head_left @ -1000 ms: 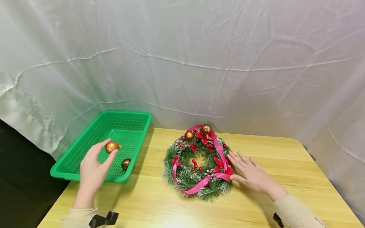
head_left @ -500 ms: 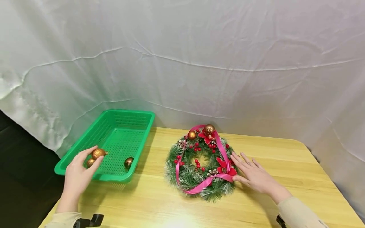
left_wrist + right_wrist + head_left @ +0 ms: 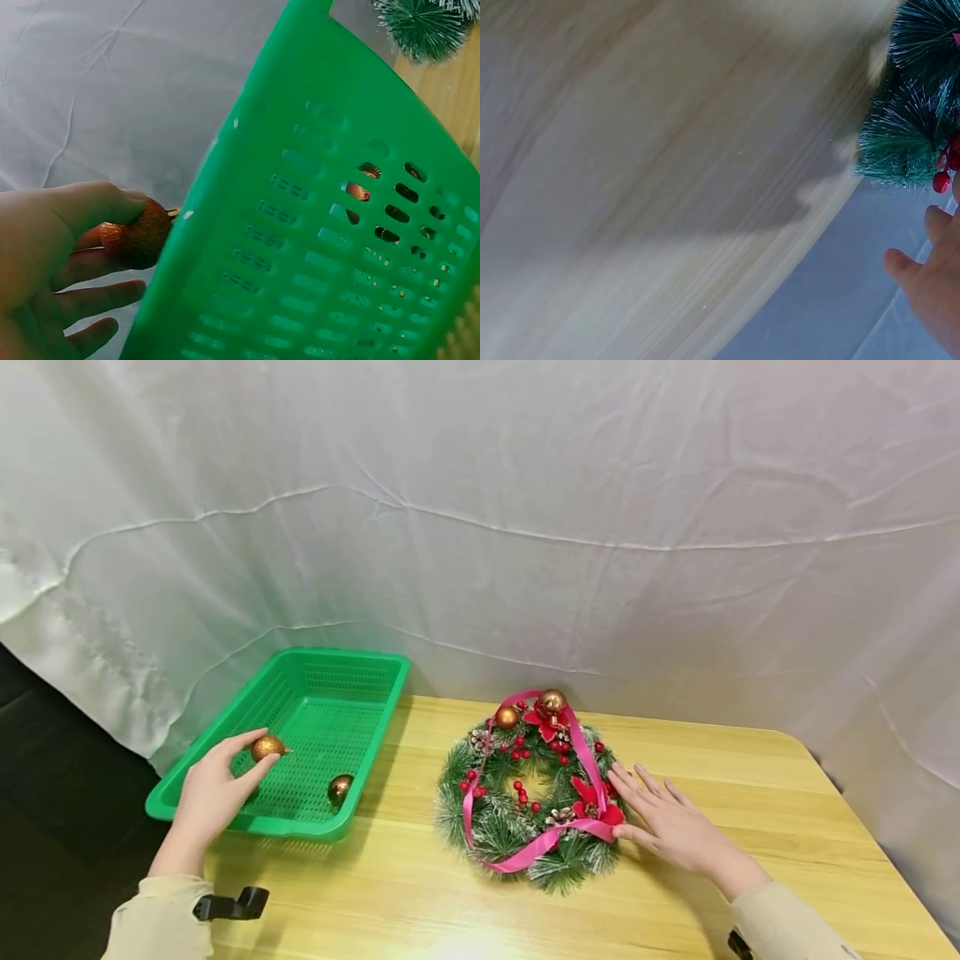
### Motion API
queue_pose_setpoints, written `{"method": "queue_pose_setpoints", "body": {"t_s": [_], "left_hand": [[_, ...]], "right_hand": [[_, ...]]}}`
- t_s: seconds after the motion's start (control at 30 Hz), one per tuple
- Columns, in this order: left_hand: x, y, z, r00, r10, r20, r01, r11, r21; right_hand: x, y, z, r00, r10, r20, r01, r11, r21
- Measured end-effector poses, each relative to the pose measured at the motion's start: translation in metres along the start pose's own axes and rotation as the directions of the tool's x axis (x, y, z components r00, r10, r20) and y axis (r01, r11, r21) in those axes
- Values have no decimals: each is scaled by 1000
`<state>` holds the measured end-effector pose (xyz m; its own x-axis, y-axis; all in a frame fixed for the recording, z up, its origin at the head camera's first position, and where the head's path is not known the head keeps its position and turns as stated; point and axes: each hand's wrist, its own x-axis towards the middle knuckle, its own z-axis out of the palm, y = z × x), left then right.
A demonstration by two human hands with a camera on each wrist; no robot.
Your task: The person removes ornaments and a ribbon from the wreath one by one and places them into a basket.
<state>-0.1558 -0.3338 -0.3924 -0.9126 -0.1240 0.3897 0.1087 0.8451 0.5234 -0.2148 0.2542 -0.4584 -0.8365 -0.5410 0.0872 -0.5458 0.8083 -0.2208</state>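
Note:
My left hand point(image 3: 215, 793) pinches a small glittery copper-gold Christmas bauble point(image 3: 266, 747) between thumb and fingertips, over the near left part of a green plastic basket point(image 3: 397, 681). In the left wrist view the same bauble point(image 3: 139, 234) shows beside the basket's rim, its small gold cap pointing towards it. A shiny brown bauble point(image 3: 340, 787) lies in the basket's near right corner. My right hand point(image 3: 675, 828) has its fingers spread, fingertips at the right edge of a green Christmas wreath point(image 3: 495, 831). Pink ribbon point(image 3: 528, 853) crosses the wreath.
Two baubles, one shiny brown point(image 3: 552, 701) and one matte gold point(image 3: 507, 717), sit at the top of the wreath among red flowers point(image 3: 588, 802), berries and pinecones. A pale cloth point(image 3: 525, 568) hangs behind the wooden table point(image 3: 735, 777).
My left hand moved left and down over the basket with a bauble, then rose slightly. A second bauble seen below it half a second ago is now hidden. The right hand stays at the wreath.

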Motion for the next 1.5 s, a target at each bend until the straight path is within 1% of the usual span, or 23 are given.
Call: {"method": "queue_pose_setpoints", "body": {"t_s": [0.13, 0.27, 0.37, 0.5, 0.6, 0.77, 0.93, 1.0, 1.17, 1.27, 1.5], "left_hand": [[3, -5, 6, 998, 14, 65, -15, 1000, 12], [3, -9, 12, 992, 4, 130, -6, 1000, 13], [4, -12, 15, 981, -5, 192, -1, 999, 32], [6, -15, 17, 960, -23, 279, 0, 997, 82], [7, -16, 19, 951, -30, 307, -6, 993, 116], [7, -15, 19, 949, -31, 313, -12, 991, 134], [5, -14, 17, 941, -30, 336, -14, 992, 129], [5, -13, 16, 942, -29, 335, -12, 993, 118], [6, -8, 16, 956, -26, 293, 7, 998, 67], [9, -2, 18, 964, -12, 267, 2, 999, 37], [16, 21, 25, 974, 24, 224, -17, 999, -31]], "right_hand": [[0, 0, 1, 1000, -1, -2, 1, 1000, 2], [0, -1, 0, 1000, -1, -3, 0, 1000, -4], [0, -1, 0, 1000, -1, -3, 1, 1000, -6], [0, -1, -1, 1000, -1, -2, 1, 1000, -6], [0, -1, 0, 1000, 3, -1, -3, 1000, -2], [0, 0, 0, 1000, 8, -3, -8, 1000, 7], [-1, 0, 1, 1000, 6, -3, -6, 1000, 2], [-1, 0, 1, 1000, 6, -4, -6, 1000, 0], [0, 1, 1, 1000, 10, -1, -10, 1000, 8], [0, 1, 0, 1000, 12, -1, -12, 1000, 10], [0, 1, 1, 1000, 7, 1, -7, 1000, 13]]}}
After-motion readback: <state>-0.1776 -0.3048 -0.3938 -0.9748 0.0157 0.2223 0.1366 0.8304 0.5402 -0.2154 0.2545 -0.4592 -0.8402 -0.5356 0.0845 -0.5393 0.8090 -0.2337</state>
